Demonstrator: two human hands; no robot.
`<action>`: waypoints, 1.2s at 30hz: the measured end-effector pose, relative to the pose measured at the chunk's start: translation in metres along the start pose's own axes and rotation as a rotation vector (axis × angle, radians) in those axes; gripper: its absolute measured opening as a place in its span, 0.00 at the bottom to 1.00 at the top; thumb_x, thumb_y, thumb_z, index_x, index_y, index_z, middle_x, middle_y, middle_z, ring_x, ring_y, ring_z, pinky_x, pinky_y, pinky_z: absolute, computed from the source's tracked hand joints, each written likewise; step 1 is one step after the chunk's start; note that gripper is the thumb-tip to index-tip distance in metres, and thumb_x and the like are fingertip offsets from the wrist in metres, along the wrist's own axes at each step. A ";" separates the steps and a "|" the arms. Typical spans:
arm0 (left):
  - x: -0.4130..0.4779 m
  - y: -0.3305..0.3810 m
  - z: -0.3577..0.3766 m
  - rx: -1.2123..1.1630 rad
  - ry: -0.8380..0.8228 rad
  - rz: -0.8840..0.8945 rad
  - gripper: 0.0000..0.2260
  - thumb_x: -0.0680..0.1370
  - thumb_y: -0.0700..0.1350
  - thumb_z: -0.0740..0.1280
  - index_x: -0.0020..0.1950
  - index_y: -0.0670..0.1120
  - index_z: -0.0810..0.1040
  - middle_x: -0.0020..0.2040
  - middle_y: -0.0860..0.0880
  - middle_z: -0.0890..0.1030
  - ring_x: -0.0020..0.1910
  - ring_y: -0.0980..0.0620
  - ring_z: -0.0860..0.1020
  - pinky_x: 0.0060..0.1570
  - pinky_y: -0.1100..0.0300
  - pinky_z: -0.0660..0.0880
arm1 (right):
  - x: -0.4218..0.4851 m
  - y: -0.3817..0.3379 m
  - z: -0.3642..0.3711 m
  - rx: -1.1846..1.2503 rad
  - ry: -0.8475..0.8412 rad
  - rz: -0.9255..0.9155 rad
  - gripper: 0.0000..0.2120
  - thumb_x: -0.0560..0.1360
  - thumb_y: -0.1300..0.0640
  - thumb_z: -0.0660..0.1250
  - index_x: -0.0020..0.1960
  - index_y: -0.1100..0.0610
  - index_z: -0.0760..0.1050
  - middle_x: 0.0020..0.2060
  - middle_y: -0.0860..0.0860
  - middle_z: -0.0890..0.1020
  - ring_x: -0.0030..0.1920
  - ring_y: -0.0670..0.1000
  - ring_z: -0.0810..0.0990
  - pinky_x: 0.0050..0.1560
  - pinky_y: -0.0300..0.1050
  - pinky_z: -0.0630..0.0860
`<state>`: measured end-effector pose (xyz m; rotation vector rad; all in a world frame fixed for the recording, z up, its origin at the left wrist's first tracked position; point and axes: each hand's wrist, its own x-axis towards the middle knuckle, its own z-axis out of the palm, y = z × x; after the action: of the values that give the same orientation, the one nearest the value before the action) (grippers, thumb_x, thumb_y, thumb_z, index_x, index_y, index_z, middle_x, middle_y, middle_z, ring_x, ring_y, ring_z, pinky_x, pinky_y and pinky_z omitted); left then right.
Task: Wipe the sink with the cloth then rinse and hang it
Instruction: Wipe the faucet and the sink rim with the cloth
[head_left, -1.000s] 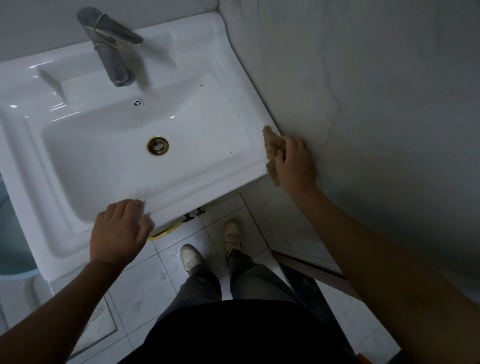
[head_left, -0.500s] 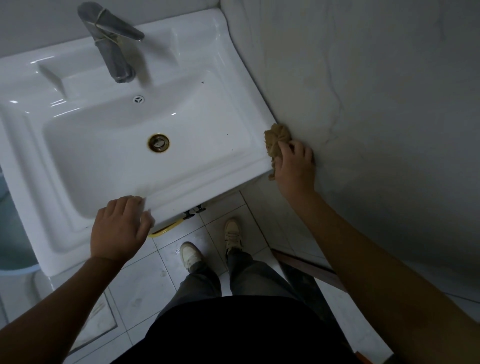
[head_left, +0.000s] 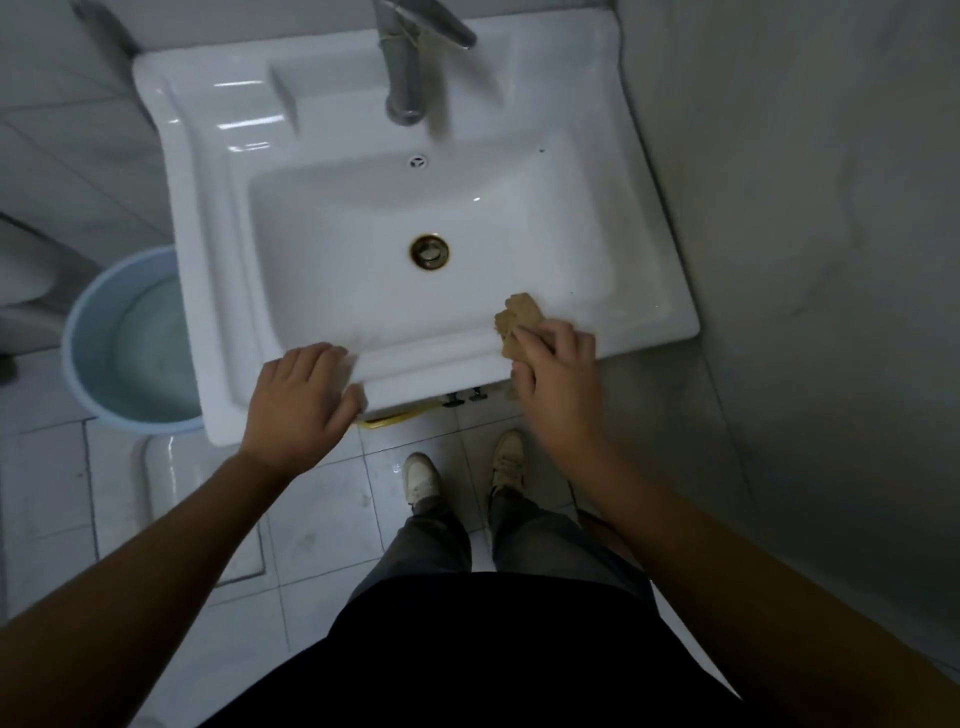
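Note:
A white ceramic sink fills the upper middle of the head view, with a brass-ringed drain in its basin and a grey metal tap at the back. My right hand is closed on a crumpled tan cloth and presses it on the sink's front rim, right of centre. Part of the cloth is hidden under my fingers. My left hand lies flat on the front rim to the left, fingers apart, holding nothing.
A light blue bucket with water stands on the tiled floor left of the sink. A grey wall runs close along the sink's right side. My feet stand on white tiles under the front rim.
My right hand has carried the cloth from the sink's right edge by the wall onto the front rim. The view has swung so the sink sits centred; my left hand stays on the rim.

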<state>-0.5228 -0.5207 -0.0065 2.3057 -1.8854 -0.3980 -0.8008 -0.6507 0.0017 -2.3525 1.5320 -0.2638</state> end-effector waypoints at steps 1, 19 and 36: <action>-0.008 -0.008 -0.003 0.001 0.013 -0.020 0.20 0.79 0.55 0.61 0.64 0.43 0.75 0.62 0.44 0.79 0.59 0.42 0.76 0.57 0.47 0.70 | -0.003 -0.016 0.007 0.006 -0.020 -0.059 0.20 0.76 0.56 0.66 0.67 0.54 0.77 0.64 0.55 0.74 0.61 0.58 0.70 0.55 0.51 0.78; -0.086 -0.081 -0.022 0.009 0.194 -0.352 0.21 0.80 0.55 0.60 0.68 0.43 0.73 0.67 0.42 0.76 0.63 0.42 0.75 0.59 0.47 0.71 | 0.013 -0.200 0.073 0.136 -0.376 -0.668 0.14 0.75 0.58 0.68 0.60 0.53 0.80 0.55 0.50 0.77 0.57 0.54 0.72 0.48 0.50 0.79; -0.011 -0.094 -0.033 -0.087 0.306 -0.532 0.19 0.82 0.51 0.58 0.68 0.43 0.73 0.67 0.43 0.75 0.64 0.42 0.74 0.60 0.47 0.71 | 0.123 -0.235 0.107 0.196 -0.380 -0.679 0.16 0.75 0.58 0.68 0.62 0.55 0.74 0.59 0.56 0.73 0.58 0.59 0.72 0.50 0.52 0.77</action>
<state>-0.4271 -0.4930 0.0013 2.6034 -1.0871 -0.1581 -0.5156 -0.6582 -0.0151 -2.4945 0.4878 -0.0982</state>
